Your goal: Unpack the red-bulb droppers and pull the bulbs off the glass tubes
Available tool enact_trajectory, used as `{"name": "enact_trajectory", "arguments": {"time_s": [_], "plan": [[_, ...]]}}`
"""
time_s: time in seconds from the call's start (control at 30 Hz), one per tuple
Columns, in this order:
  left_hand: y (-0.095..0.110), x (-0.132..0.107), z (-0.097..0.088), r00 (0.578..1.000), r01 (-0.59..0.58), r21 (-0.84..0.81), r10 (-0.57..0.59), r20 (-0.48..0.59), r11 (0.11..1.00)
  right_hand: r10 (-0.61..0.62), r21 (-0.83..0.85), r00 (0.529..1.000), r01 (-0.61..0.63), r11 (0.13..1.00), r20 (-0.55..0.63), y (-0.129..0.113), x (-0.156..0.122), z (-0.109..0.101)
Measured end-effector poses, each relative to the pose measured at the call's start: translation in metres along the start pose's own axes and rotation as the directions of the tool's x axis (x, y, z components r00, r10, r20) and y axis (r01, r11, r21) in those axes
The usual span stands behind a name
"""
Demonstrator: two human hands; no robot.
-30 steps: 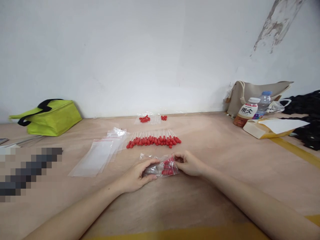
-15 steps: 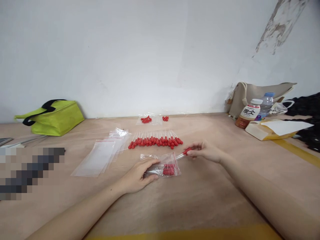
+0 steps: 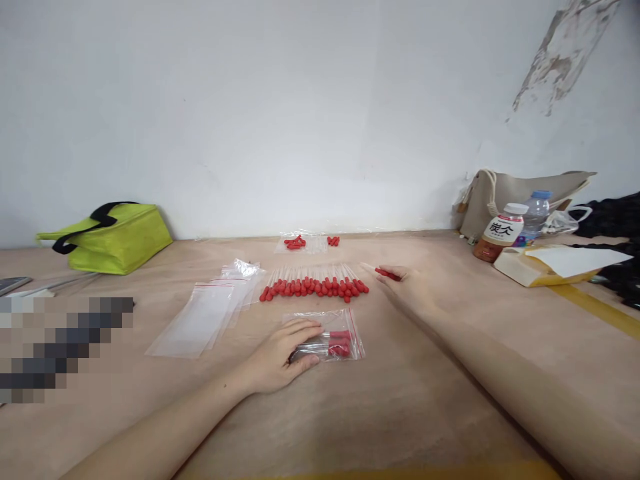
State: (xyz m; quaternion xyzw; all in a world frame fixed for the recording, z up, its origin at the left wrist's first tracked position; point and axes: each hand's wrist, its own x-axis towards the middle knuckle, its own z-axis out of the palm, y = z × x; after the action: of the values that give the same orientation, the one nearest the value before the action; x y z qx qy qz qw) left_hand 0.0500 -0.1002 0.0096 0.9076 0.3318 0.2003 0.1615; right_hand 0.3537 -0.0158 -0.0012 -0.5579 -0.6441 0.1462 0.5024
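Note:
My left hand rests on the table, its thumb and fingers around a clear zip bag. Inside the bag lie several glass droppers with red rubber bulbs, bulbs toward the red-lined mouth on the right. My right hand pinches a dropper by its red bulb, the thin tip pointing left. It is at the right end of a row of droppers, their bulbs toward me and glass stems toward the wall. Part of the bag is hidden under my left fingers.
Flat zip bags overlap left of the row. Farther back, by the wall, lie more red-bulbed droppers. A lime-green bag stands at left. A drink bottle, a clear bottle and an open packet are at right.
My right hand has moved away from the zip bag's mouth toward the wall, a dropper between its fingers. My left hand stays on the bag, and the view has shifted slightly.

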Motion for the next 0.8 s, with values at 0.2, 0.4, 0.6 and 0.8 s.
{"name": "enact_trajectory", "arguments": {"time_s": [0.2, 0.4, 0.6, 0.8], "plan": [[-0.001, 0.0, 0.0, 1.0, -0.006, 0.01, 0.006, 0.015, 1.0, -0.081, -0.09, 0.996, 0.085, 0.992, 0.048, -0.007, -0.008, 0.015], [-0.001, 0.0, 0.0, 1.0, 0.0, 0.022, 0.0, 0.018, 1.0, -0.072, -0.108, 0.994, 0.08, 0.991, 0.078, -0.012, -0.016, 0.023], [-0.002, 0.001, 0.001, 1.0, -0.002, 0.034, 0.002, 0.017, 0.999, -0.066, -0.095, 0.993, 0.076, 0.993, 0.103, -0.015, -0.014, 0.032], [-0.001, 0.0, 0.0, 1.0, -0.01, 0.032, 0.01, 0.019, 0.999, -0.061, -0.037, 0.984, 0.068, 0.997, 0.166, -0.007, -0.015, 0.028]]}}
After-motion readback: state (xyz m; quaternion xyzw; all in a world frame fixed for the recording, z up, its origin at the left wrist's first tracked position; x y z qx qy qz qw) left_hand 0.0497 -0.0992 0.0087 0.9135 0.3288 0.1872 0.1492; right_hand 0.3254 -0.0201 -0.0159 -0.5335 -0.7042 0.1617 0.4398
